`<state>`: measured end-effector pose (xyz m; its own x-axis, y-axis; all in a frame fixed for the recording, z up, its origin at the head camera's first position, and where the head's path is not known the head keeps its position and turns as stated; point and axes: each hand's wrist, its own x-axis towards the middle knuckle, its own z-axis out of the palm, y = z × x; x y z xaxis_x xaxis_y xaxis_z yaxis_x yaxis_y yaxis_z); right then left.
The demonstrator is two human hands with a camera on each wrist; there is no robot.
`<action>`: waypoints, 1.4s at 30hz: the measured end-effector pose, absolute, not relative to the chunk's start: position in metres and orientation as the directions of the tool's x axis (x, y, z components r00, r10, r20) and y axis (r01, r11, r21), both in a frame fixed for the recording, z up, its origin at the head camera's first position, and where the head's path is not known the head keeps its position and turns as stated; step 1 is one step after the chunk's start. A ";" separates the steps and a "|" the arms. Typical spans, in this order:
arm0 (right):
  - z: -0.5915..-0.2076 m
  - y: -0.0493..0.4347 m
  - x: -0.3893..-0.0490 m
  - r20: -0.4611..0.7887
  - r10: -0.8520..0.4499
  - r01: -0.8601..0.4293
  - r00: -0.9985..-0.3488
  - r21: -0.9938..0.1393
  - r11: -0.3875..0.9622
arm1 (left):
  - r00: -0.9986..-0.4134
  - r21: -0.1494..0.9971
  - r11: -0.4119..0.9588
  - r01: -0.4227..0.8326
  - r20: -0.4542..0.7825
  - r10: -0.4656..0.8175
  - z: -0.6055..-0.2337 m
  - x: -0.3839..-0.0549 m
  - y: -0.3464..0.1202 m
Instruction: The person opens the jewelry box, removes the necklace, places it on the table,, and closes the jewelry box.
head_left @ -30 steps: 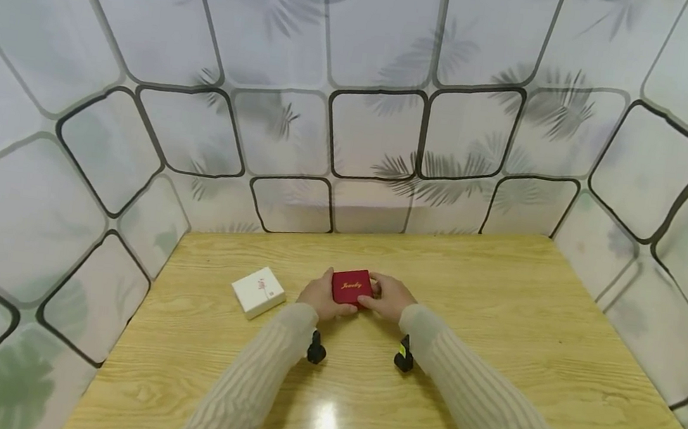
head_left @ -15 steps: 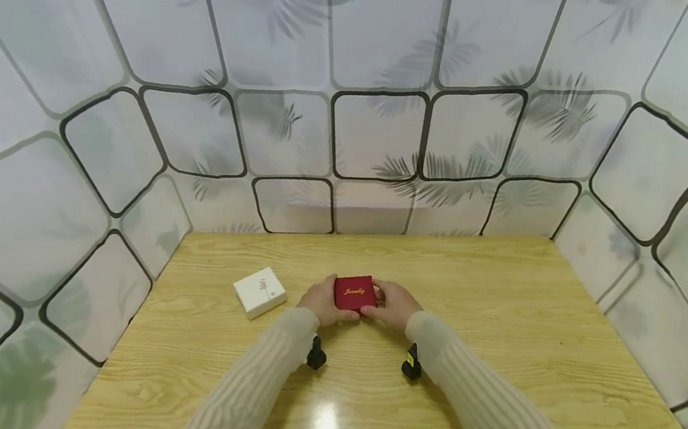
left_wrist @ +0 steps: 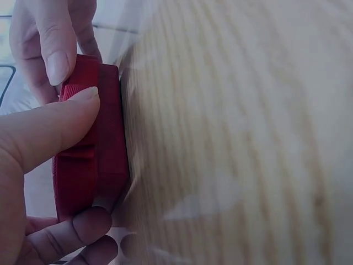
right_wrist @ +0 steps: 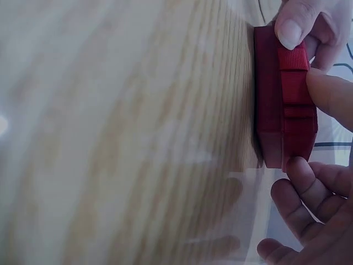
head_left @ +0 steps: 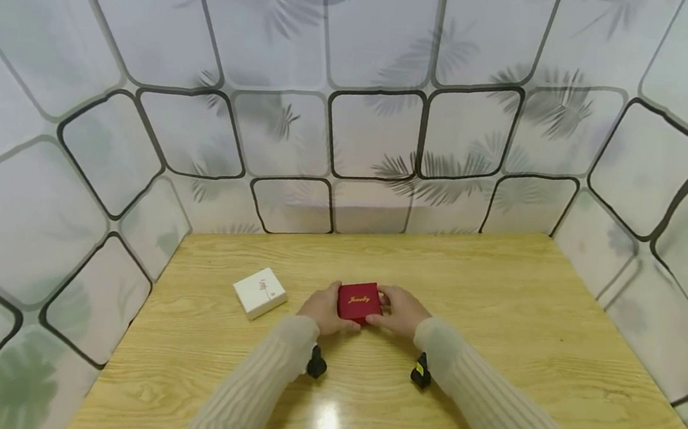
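A red jewelry box (head_left: pixel 360 300) with gold "Jewelry" lettering on its lid lies on the wooden table, between both hands. From the left, my left hand (head_left: pixel 323 309) grips it, thumb along the front edge and fingers around the side. My right hand (head_left: pixel 404 312) holds the opposite side, its thumb at the front right corner. In the left wrist view the box's lower side (left_wrist: pixel 113 132) stands against the tabletop, and a ribbed red ribbon (right_wrist: pixel 296 83) runs along the front in the right wrist view. The lid is down.
To the left of the hands lies a white box (head_left: pixel 260 293) with small red print. The wooden table (head_left: pixel 488 294) meets a patterned curtain (head_left: pixel 378 140) at the back and both sides. Black wrist cameras (head_left: pixel 317 363) hang under the sleeves.
The red jewelry box has slid a little toward me and to the right, with both hands moving along on it. The white box has stayed in place.
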<state>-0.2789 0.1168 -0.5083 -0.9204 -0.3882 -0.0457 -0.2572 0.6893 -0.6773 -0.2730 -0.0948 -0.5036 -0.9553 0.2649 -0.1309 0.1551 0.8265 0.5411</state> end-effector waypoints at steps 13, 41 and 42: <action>-0.507 0.131 -0.266 -0.007 -0.403 -0.323 -0.915 -0.585 0.744 | -0.938 0.533 0.821 0.206 -0.132 0.321 -0.499 -0.257 -0.091; -0.510 0.157 -0.234 0.069 -0.462 -0.430 -0.884 -0.507 0.747 | -0.908 0.521 0.809 0.273 -0.138 0.395 -0.498 -0.230 -0.087; -0.510 0.157 -0.233 0.065 -0.463 -0.428 -0.884 -0.510 0.746 | -0.907 0.524 0.806 0.276 -0.134 0.398 -0.498 -0.229 -0.087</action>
<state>-0.2331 0.1573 -0.5096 -0.8841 -0.4628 0.0652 -0.4281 0.7461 -0.5099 -0.2291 -0.0870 -0.4979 -0.9075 0.3981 -0.1342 0.2760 0.8058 0.5239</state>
